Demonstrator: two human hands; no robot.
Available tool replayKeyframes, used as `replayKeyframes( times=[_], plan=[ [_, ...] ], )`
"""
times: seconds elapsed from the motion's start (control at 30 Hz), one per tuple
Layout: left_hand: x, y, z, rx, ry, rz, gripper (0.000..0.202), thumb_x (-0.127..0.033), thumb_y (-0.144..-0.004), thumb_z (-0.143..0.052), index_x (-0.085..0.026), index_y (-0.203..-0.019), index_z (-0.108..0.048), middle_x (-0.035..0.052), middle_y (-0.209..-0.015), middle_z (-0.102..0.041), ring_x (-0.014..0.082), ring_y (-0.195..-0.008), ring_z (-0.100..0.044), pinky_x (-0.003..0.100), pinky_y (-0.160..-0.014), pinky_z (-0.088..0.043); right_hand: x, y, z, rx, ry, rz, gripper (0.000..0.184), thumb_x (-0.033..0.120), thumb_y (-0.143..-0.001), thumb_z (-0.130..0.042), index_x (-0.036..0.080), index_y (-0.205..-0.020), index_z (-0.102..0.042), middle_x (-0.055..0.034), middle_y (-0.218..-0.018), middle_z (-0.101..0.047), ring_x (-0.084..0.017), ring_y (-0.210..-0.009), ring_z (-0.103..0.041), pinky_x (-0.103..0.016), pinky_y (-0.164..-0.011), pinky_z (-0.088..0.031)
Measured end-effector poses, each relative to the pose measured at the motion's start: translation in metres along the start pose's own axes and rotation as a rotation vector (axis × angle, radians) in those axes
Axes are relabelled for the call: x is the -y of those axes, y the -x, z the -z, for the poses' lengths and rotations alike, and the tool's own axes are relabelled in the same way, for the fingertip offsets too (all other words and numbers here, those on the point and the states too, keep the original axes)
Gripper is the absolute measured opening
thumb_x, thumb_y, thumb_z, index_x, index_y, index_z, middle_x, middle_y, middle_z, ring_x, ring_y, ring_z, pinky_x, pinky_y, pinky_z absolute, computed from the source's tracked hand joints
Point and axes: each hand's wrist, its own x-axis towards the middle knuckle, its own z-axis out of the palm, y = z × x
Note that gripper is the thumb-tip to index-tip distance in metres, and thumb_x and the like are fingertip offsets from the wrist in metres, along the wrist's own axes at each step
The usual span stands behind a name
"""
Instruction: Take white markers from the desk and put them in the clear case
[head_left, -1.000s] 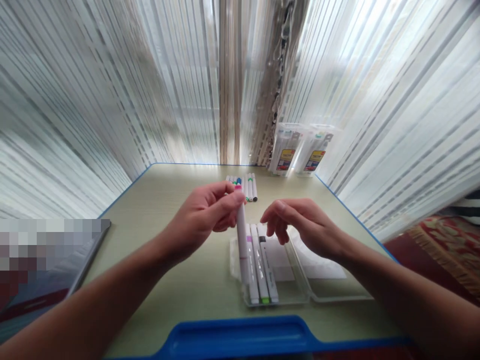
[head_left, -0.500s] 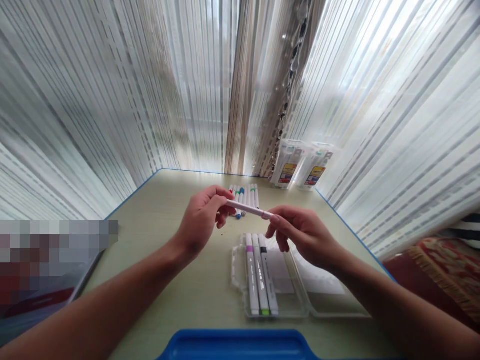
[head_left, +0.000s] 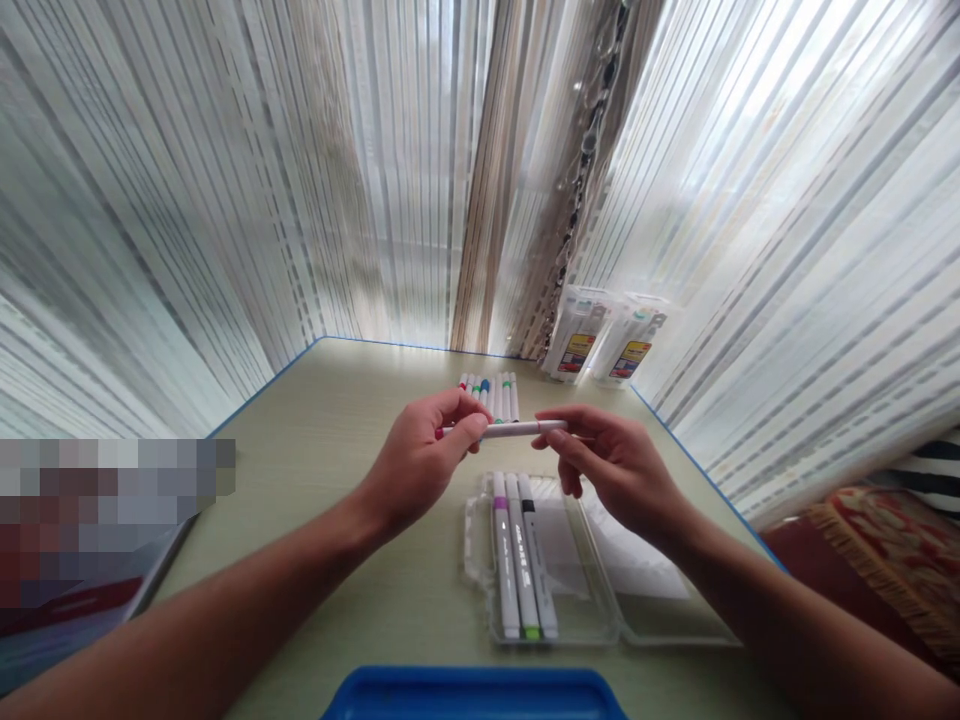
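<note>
Head view: L hand (head_left: 431, 450) is pinching the white marker (head_left: 514, 430) b/w thumb and index finger, its magenta end showing; R hand (head_left: 619, 460) is pinching the opp. end w/ fingertips. Both grips are holding narrow on the barrel. Marker is lying approx. level in the air above the tabletop (head_left: 300, 430), R of ctr., b/w far and near edges.

Handling (est.): marker is looking light, stiff and smooth, poss. slippery, unlikely fragile. Mid-barrel is offering the best single-hand hold.

Surroundings, L to R: marker row (head_left: 497, 393) is lying nr. far edge, partly hidden by the hands. Clear case (head_left: 581, 637) is lying open nr. near edge, R of ctr. Its L tray is holding 3 markers (head_left: 523, 560) side by side: purple band, lime near end, black band. 2 clear packs (head_left: 576, 340) are standing nr. far R corner; contents aren't showing clearly. Case's R half is carrying a white sheet (head_left: 645, 570), partly hidden by R hand.
</note>
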Motion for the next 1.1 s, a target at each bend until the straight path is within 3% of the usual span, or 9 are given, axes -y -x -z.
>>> replayKeyframes(
  times=[0.17,0.33,0.47,0.63,0.8,1.0,1.1],
  plan=[
    [-0.003,0.003,-0.001,0.108,0.019,0.005,0.014,-0.021,-0.089,-0.058,-0.013,-0.094,-0.068,-0.0005,-0.068,-0.062,0.0083,-0.054,-0.046,0.022,-0.05,-0.035,0.0,-0.003,0.002,-0.052,-0.065,0.003,0.029,0.036,-0.087,-0.072,0.014,-0.105,-0.068,-0.0033,-0.08,-0.071,-0.008,-0.043,-0.056,-0.021,-0.039,-0.046],
    [-0.007,0.01,-0.009,0.322,0.116,0.127,0.03,-0.025,-0.087,-0.066,-0.008,-0.111,-0.067,0.0068,-0.077,-0.072,0.0123,-0.062,-0.06,0.025,-0.059,-0.047,-0.002,-0.005,0.006,-0.1,-0.145,-0.004,0.032,0.034,-0.086,-0.074,0.016,-0.111,-0.065,0.0005,-0.072,-0.069,-0.008,-0.04,-0.055,-0.02,-0.036,-0.042],
    [-0.007,0.012,-0.015,0.382,0.137,0.167,0.032,-0.024,-0.084,-0.07,-0.007,-0.11,-0.068,0.0079,-0.077,-0.073,0.0137,-0.066,-0.064,0.027,-0.065,-0.05,0.0,-0.003,0.004,0.022,-0.149,-0.055,0.029,0.033,-0.087,-0.073,0.016,-0.109,-0.066,0.0002,-0.069,-0.069,-0.009,-0.043,-0.056,-0.021,-0.041,-0.045],
    [-0.005,0.013,-0.016,0.436,0.131,0.168,0.023,-0.029,-0.086,-0.07,-0.009,-0.095,-0.07,0.0072,-0.079,-0.071,0.0139,-0.069,-0.064,0.025,-0.063,-0.048,0.004,0.003,0.001,0.24,-0.15,-0.071,0.017,0.03,-0.09,-0.071,0.014,-0.094,-0.069,-0.0002,-0.067,-0.066,-0.007,-0.047,-0.055,-0.019,-0.046,-0.044],
    [-0.006,0.015,-0.011,0.333,-0.097,0.057,0.035,-0.043,-0.091,-0.062,-0.012,-0.075,-0.069,0.0001,-0.063,-0.058,0.0095,-0.058,-0.05,0.023,-0.054,-0.038,0.005,0.005,0.003,0.265,-0.26,-0.085,0.019,0.034,-0.097,-0.059,0.016,-0.095,-0.063,-0.0041,-0.076,-0.071,-0.009,-0.051,-0.059,-0.021,-0.048,-0.047],
    [-0.005,0.008,-0.008,0.168,0.169,0.035,0.031,-0.039,-0.093,-0.061,-0.016,-0.115,-0.059,-0.0022,-0.075,-0.062,0.0078,-0.056,-0.05,0.021,-0.051,-0.042,0.01,0.009,0.003,0.365,-0.087,-0.216,0.026,0.039,-0.096,-0.061,0.014,-0.092,-0.065,0.001,-0.06,-0.062,-0.005,-0.039,-0.044,-0.015,-0.035,-0.03],
    [-0.004,0.005,-0.008,0.159,0.177,0.033,0.023,-0.032,-0.093,-0.06,-0.014,-0.108,-0.062,-0.0018,-0.073,-0.061,0.0071,-0.054,-0.049,0.02,-0.049,-0.039,0.011,0.008,0.001,0.334,-0.008,-0.17,0.028,0.039,-0.094,-0.063,0.012,-0.093,-0.07,0.0015,-0.06,-0.059,-0.004,-0.044,-0.044,-0.014,-0.037,-0.029]
  ],
)
